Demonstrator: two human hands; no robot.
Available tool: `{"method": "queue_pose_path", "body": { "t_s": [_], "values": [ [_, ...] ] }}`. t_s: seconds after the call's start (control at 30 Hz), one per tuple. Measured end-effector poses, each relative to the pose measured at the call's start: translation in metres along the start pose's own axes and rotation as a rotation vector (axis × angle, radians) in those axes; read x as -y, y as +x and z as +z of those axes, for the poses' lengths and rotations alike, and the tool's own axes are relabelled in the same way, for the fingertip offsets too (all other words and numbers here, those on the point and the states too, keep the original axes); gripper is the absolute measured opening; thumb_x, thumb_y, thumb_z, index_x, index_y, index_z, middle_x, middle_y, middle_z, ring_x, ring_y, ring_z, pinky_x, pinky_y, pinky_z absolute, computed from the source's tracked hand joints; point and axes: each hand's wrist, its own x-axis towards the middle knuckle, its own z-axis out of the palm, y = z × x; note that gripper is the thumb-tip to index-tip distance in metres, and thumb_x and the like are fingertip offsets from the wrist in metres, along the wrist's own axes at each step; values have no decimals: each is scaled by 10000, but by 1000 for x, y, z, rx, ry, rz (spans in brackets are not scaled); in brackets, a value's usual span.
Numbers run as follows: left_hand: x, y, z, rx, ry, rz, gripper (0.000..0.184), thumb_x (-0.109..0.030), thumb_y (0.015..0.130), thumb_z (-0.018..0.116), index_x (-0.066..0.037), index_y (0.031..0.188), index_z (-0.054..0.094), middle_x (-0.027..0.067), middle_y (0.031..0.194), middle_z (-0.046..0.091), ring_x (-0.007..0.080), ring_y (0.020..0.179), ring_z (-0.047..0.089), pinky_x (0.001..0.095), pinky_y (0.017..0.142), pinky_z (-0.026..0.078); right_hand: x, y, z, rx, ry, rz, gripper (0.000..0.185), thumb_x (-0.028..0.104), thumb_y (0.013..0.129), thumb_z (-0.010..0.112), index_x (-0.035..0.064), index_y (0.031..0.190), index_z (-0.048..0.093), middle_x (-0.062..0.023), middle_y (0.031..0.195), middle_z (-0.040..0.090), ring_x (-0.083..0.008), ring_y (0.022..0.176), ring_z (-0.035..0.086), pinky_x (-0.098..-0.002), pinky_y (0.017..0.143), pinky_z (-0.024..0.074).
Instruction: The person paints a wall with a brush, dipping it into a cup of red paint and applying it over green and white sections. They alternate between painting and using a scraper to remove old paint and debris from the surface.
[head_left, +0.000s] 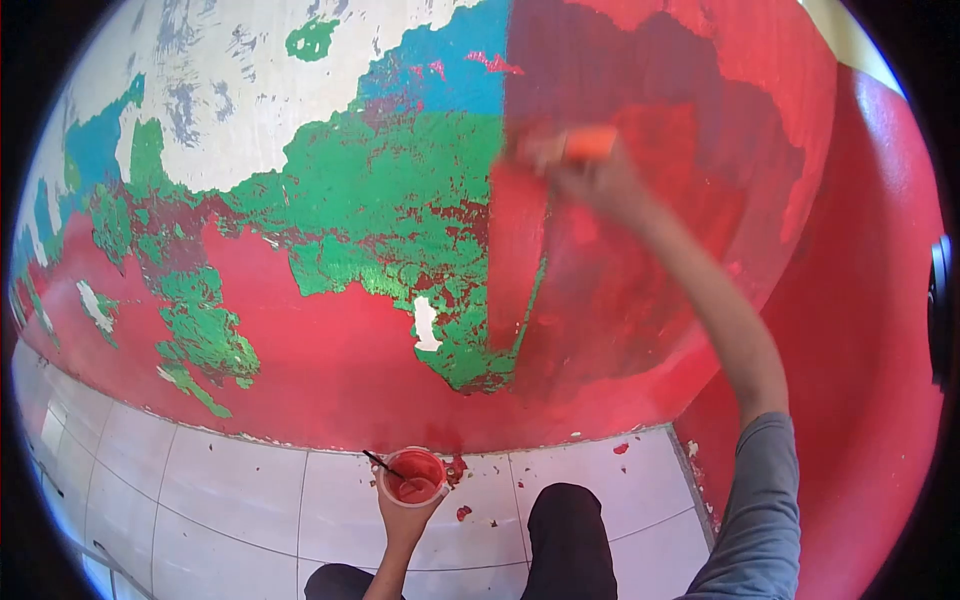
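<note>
My right hand (590, 180), a little blurred, is closed around the orange handle of a paintbrush (588, 143). The brush's head is at the wall (380, 180), by the border between the green patch and the dark red area. Low in the view, my left hand (408, 520) holds a cup of red paint (415, 477) from below, above the tiles. A thin black stick (380, 462) leans in the cup and sticks out over its rim.
Patches of white, blue, green and red cover the wall. A plain red wall (860, 300) adjoins at the right. Paint flakes (463, 513) lie on the white tiled floor (240, 480). My dark-clothed knees (570, 530) show at the bottom. A black object (940, 310) is at the right edge.
</note>
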Motion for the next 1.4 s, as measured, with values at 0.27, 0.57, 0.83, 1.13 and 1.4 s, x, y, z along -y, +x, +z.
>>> {"method": "queue_pose_path", "body": {
  "t_s": [0.27,0.57,0.83,1.13,1.4],
  "values": [
    [-4,1,4,1,-50,-10,836,-131,537,895,-42,1236,446,100,1169,541,223,1095,536,358,931,452,-1,-28,16,-106,-639,-501,351,79,783,623,127,1129,665,-100,1111,662,-254,966,652,-383,783,540],
    [-4,-3,-2,16,16,11,864,-139,531,896,-45,1255,433,101,1175,537,224,1106,530,354,935,449,-6,-27,-7,170,0,-90,167,162,846,661,86,989,704,-77,1013,707,-204,974,668,-352,862,518],
    [8,-4,0,37,4,5,859,-119,531,883,-50,1258,430,99,1183,534,226,1111,529,355,934,455,-4,7,-39,-171,-618,-366,262,67,832,608,93,1079,691,-106,1082,680,-263,985,657,-365,830,527],
    [-7,-8,-1,43,-29,-15,837,-116,535,875,-49,1246,438,97,1175,538,222,1101,528,352,929,456,-6,-115,27,167,-211,-258,190,98,799,662,91,985,704,-71,970,699,-233,914,657,-384,818,528],
    [4,-7,3,55,39,13,899,-162,538,908,-36,1277,412,132,1203,516,263,1112,525,378,935,449,-5,-10,-52,-351,-723,-486,176,70,840,637,65,1004,699,-109,1024,697,-229,826,674,-333,681,520]
  ]
}}
